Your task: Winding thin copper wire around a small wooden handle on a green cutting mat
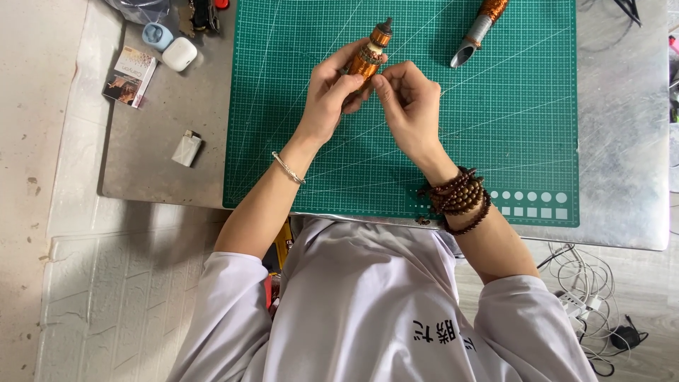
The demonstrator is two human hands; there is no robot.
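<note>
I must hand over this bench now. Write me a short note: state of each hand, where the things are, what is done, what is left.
Left hand: holds the copper-coloured cylindrical piece above the green cutting mat, dark tip pointing away.
Right hand: fingertips pinch at the lower part of the same piece.
A second piece, copper with a silver angled end, lies on the mat at upper right, untouched.
Done: one piece is picked up and in both hands.
Left: I cannot tell how far the handwork on it has come; the second piece is still lying there.
</note>
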